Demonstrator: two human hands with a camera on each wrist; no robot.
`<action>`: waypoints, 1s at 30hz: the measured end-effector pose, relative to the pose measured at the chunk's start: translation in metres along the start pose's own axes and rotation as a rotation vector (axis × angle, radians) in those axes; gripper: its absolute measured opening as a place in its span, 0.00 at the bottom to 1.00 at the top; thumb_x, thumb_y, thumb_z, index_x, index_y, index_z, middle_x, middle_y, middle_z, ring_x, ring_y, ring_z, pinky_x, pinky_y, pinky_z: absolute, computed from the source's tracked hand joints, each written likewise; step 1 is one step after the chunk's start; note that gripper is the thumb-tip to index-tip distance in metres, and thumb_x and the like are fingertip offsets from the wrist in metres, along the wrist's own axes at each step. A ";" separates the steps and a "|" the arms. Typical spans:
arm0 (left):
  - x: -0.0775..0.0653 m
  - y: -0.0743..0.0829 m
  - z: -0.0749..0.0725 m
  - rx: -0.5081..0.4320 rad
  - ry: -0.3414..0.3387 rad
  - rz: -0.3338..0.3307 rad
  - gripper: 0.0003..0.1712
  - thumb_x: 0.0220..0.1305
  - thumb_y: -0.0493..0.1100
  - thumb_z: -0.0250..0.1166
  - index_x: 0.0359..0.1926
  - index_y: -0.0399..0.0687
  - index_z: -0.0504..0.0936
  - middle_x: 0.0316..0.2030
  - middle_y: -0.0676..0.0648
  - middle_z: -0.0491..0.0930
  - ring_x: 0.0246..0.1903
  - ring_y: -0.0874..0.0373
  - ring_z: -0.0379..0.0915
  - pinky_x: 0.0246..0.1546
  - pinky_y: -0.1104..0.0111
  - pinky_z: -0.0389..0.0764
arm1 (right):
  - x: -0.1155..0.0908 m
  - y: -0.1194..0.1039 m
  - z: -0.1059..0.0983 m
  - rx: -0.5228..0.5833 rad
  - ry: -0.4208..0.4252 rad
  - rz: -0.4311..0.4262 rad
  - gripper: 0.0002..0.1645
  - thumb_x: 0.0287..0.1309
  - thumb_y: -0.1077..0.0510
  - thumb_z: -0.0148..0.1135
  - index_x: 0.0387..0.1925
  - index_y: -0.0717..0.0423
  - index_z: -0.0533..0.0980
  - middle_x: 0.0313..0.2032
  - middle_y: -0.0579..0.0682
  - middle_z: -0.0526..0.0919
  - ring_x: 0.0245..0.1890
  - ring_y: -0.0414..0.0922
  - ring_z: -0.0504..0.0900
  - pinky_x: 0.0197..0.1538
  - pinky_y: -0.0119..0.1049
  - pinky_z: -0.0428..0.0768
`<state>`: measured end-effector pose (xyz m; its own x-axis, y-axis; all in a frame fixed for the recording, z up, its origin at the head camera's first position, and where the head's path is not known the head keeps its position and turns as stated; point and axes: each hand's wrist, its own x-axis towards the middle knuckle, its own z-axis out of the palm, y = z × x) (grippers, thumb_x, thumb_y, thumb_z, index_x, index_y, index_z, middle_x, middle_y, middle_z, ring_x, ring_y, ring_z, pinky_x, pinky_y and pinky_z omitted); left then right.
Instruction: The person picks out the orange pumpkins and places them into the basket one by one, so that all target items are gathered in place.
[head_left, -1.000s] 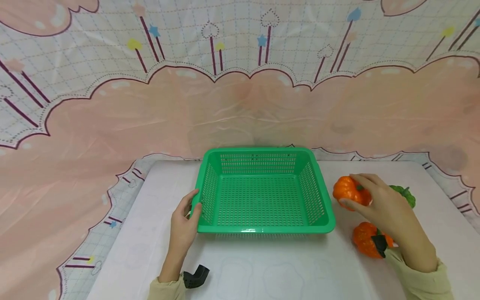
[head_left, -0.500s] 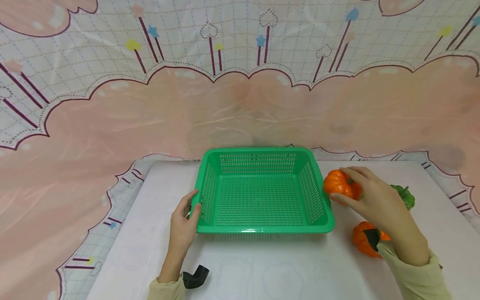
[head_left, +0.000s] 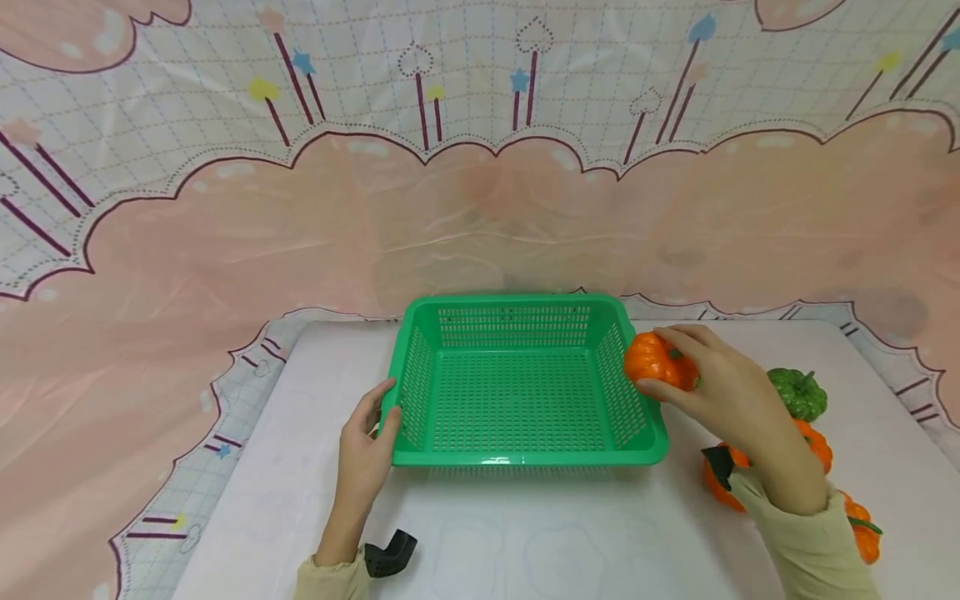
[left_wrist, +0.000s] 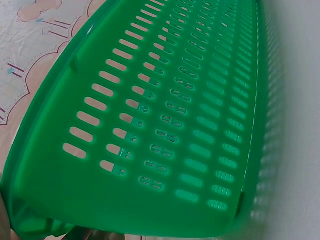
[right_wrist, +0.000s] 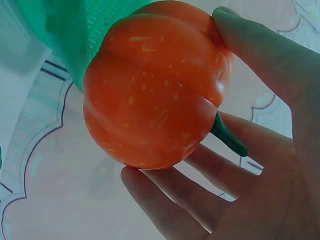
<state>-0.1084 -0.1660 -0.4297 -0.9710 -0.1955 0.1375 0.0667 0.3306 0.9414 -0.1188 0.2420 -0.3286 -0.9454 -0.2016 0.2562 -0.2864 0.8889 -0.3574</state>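
A small orange pumpkin [head_left: 652, 360] with a green stem is in my right hand [head_left: 727, 387], pinched between thumb and fingers. It hangs over the right rim of a green slotted plastic basket [head_left: 525, 458]. In the right wrist view the pumpkin [right_wrist: 150, 90] fills the middle, with fingertips beneath it and the thumb on its upper side. My left hand [head_left: 363, 454] grips the basket's left rim, thumb and fingers around the edge. The left wrist view is filled by the basket wall [left_wrist: 90, 185]; only slivers of fingers show at its lower left. Nothing lies in the basket.
Right of the basket lie a green pumpkin [head_left: 798, 393] and several orange ones, including one [head_left: 862, 533] near the right forearm and another [head_left: 720, 487] partly hidden by the wrist. A patterned cloth [head_left: 480, 217] hangs behind the white table [head_left: 480, 533].
My right hand has carried the orange pumpkin left and up, from beside the basket to over its right rim. More pumpkins show behind the forearm. The left hand stays put.
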 end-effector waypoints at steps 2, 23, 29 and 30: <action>0.000 0.000 0.000 0.001 -0.003 -0.007 0.24 0.73 0.37 0.55 0.68 0.48 0.71 0.66 0.42 0.71 0.64 0.47 0.70 0.53 0.51 0.75 | 0.001 -0.002 0.001 -0.001 -0.003 -0.005 0.43 0.55 0.34 0.69 0.65 0.53 0.72 0.63 0.56 0.72 0.46 0.57 0.80 0.42 0.57 0.79; 0.000 -0.003 0.001 -0.018 -0.025 -0.018 0.24 0.74 0.38 0.55 0.69 0.48 0.70 0.68 0.40 0.69 0.66 0.44 0.67 0.56 0.46 0.73 | 0.017 -0.018 0.019 0.048 -0.025 -0.071 0.39 0.55 0.40 0.72 0.62 0.56 0.74 0.62 0.57 0.74 0.47 0.56 0.81 0.46 0.56 0.80; 0.001 -0.003 -0.002 -0.015 -0.027 -0.014 0.24 0.74 0.39 0.55 0.69 0.48 0.70 0.68 0.40 0.68 0.66 0.43 0.67 0.56 0.45 0.73 | 0.025 -0.026 0.027 0.082 -0.033 -0.087 0.38 0.55 0.40 0.72 0.61 0.55 0.75 0.59 0.55 0.76 0.43 0.53 0.81 0.44 0.52 0.81; 0.001 -0.003 -0.002 -0.014 -0.027 -0.014 0.24 0.74 0.39 0.55 0.69 0.48 0.70 0.68 0.40 0.68 0.66 0.43 0.67 0.56 0.45 0.73 | 0.026 -0.027 0.029 0.087 -0.032 -0.091 0.38 0.54 0.40 0.72 0.61 0.55 0.76 0.59 0.55 0.76 0.43 0.52 0.81 0.44 0.51 0.81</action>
<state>-0.1089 -0.1686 -0.4315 -0.9778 -0.1749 0.1155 0.0556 0.3151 0.9474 -0.1407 0.2011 -0.3384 -0.9191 -0.2941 0.2623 -0.3822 0.8277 -0.4109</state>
